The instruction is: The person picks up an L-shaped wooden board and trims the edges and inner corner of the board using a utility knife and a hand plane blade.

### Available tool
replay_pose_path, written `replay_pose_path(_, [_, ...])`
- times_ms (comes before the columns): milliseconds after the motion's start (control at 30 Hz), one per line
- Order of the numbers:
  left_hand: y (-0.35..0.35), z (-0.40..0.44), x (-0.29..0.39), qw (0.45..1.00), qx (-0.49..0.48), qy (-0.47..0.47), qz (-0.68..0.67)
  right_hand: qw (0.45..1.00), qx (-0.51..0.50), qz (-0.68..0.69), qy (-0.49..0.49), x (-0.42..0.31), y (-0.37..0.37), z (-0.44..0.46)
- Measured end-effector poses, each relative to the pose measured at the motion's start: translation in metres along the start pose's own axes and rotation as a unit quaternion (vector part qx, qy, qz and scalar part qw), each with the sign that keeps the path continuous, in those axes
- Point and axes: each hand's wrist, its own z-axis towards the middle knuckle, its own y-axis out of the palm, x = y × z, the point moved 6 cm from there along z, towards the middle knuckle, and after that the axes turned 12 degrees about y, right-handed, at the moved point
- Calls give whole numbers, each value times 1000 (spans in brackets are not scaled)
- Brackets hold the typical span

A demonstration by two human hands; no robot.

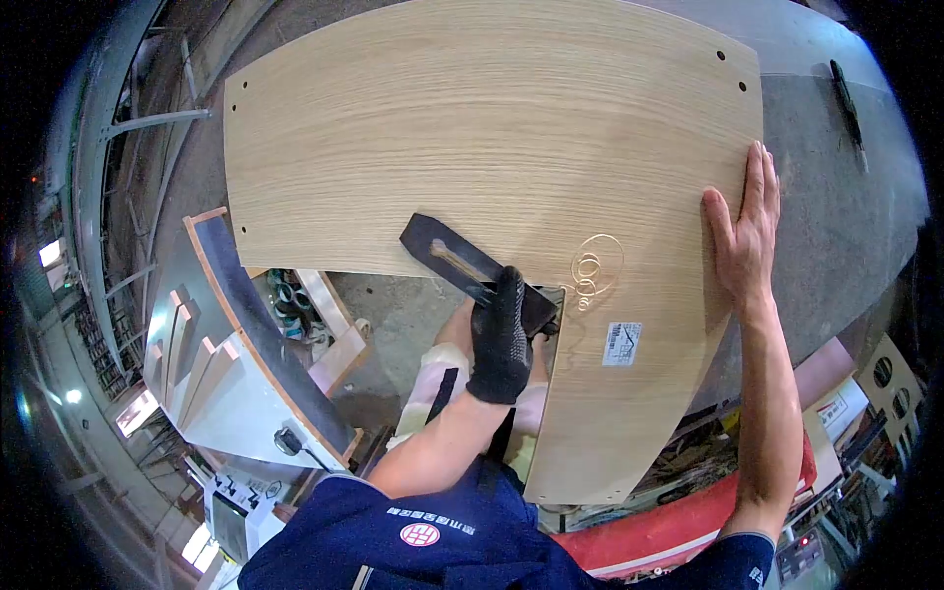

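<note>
An L-shaped wood-grain board (472,128) lies flat before me, with small dark holes near its corners. My left hand (500,339), in a black glove, is closed around a black slotted blade like a plane iron (442,246). The blade's lower right end is at the board's inner corner, while its other end rests over the board face. A thin, pale curled shaving (588,270) lies beside that corner, above a white printed label (621,344). My bare right hand (749,226) is laid with fingers stretched along the board's right edge, thumb apart on its surface.
A black-handled pointed tool (848,113) lies on the grey work surface (811,197) at right. At left stands a white-topped table (226,383) with a dark side and wood strips (177,339). Something red (649,521) is below the board, near stacked panels (890,383).
</note>
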Motion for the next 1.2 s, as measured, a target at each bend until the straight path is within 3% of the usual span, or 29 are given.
replay_pose_path(33, [6,-1,3,999,-10,19,31,1000,0,2,1,0,0,0])
replay_pose_path(133, [23,10,8,996,79,38,11,1000,-1,-1,3,0,1,-2])
replay_pose_path(267, [29,14,8,992,78,88,41,1000,5,-4,-6,-2,1,0])
replay_pose_path(500, [44,16,12,976,198,92,9,1000,7,-9,-6,-3,2,0])
replay_pose_path(767, [30,24,9,991,98,44,-74,1000,13,0,-3,0,2,1])
replay_pose_path(833, [16,27,-10,982,151,113,28,1000,4,-4,-6,0,3,-4])
replay_pose_path(933, [8,31,-17,980,141,103,97,1000,8,-3,-3,2,0,-3])
replay_pose_path(1067, [14,22,7,984,89,125,86,1000,8,0,1,0,-2,2])
replay_pose_path(1133, [7,18,11,994,30,76,73,1000,5,1,5,0,-2,0])
replay_pose_path(1200, [8,18,10,990,46,96,93,1000,3,3,12,-3,-3,-1])
